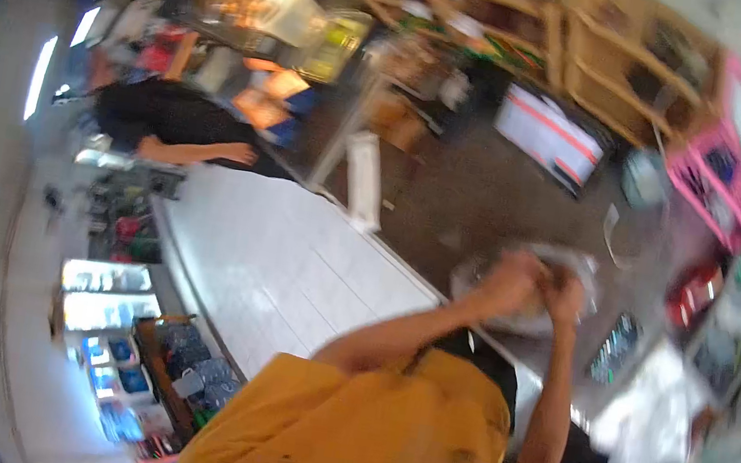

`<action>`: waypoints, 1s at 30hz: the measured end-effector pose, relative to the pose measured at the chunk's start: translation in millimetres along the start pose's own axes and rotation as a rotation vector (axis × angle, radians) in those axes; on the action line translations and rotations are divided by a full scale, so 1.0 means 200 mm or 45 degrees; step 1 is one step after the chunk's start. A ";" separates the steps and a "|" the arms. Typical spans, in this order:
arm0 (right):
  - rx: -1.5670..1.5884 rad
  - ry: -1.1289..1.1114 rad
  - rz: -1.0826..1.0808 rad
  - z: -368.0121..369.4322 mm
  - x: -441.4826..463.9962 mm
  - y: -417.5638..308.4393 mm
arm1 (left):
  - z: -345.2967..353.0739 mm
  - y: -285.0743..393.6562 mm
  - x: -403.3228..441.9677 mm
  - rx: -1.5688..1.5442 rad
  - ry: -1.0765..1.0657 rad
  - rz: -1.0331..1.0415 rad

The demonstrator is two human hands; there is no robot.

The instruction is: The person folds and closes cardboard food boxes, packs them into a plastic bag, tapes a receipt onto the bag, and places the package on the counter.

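Observation:
Both of my hands are close together over a clear plastic bag or wrap (523,324) on the dark tabletop (423,192). My left hand (513,285) has its fingers bent inward beside my right hand (563,295), whose fingers are also closed. Something small and brownish shows between them, too blurred to name. The clear plastic spreads around and below both hands.
A screen (549,138) stands beyond my hands. A dark phone-like object (615,346), a red item (693,294) and a pink basket (728,178) lie right. A white board (264,245) is left; another person (177,124) is beyond it.

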State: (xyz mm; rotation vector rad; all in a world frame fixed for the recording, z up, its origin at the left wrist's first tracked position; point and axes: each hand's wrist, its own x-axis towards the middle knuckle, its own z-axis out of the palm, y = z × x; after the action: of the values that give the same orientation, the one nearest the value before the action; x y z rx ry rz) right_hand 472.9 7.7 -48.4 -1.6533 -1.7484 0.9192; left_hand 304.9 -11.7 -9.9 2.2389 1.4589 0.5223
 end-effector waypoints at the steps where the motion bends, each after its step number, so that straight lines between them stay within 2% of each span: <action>1: 0.138 -0.103 0.073 0.00 0.01 0.03 | -0.16 0.08 0.06 -0.178 -0.159 -0.152; 2: 0.284 -0.082 0.166 -0.05 0.00 -0.09 | -0.11 0.04 0.01 -0.132 -0.017 -0.099; 3: 0.287 -0.007 -0.024 -0.06 0.01 -0.09 | -0.06 0.03 0.00 -0.015 0.027 -0.130; 5: 0.046 -0.140 0.271 -0.05 0.02 -0.08 | 0.04 -0.01 -0.03 0.067 0.069 -0.108; 7: 0.188 0.083 -0.076 0.00 -0.01 0.02 | 0.12 -0.10 -0.04 0.025 0.073 -0.004; 9: 0.249 0.123 -0.200 0.04 -0.03 0.19 | 0.04 -0.07 -0.01 -0.049 -0.202 -0.119; 10: 0.242 0.119 -0.250 0.04 -0.01 0.17 | -0.01 -0.06 0.00 -0.088 -0.337 -0.178; 13: 0.205 0.100 -0.376 0.03 -0.09 0.00 | -0.06 -0.05 -0.03 -0.104 -0.311 -0.197; 14: 0.182 0.094 -0.399 0.00 -0.15 -0.04 | 0.14 -0.16 -0.08 -0.064 -0.110 -0.094; 15: 0.155 0.090 -0.421 -0.03 -0.18 -0.05 | 0.16 -0.15 -0.07 -0.073 -0.135 -0.117; 18: -0.084 0.087 -0.442 -0.03 -0.16 -0.02 | 0.17 -0.14 -0.08 -0.048 -0.137 -0.128; 20: 0.070 -0.086 -0.366 -0.03 -0.13 0.05 | 0.15 -0.13 -0.10 0.031 -0.037 -0.070; 23: 0.330 -0.297 -0.188 -0.11 -0.11 0.06 | 0.00 -0.04 -0.09 -0.068 -0.264 -0.140; 24: 0.421 -0.357 -0.116 -0.14 -0.11 0.04 | 0.00 -0.04 -0.09 -0.028 -0.242 -0.113; 26: 0.247 -0.359 -0.261 -0.17 -0.08 0.05 | 0.07 -0.07 -0.11 0.052 -0.202 -0.061; 29: 0.108 -0.339 -0.482 -0.17 -0.06 0.06 | 0.18 -0.10 -0.14 0.106 0.066 0.006; 30: 0.082 -0.332 -0.561 -0.17 -0.05 0.07 | 0.21 -0.11 -0.13 0.015 0.037 -0.031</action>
State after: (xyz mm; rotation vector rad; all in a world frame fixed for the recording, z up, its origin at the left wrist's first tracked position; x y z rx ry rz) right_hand 508.3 0.9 -37.6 -1.0744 -2.1168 0.9936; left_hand 299.7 -33.9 -58.5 2.2283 1.5057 0.5424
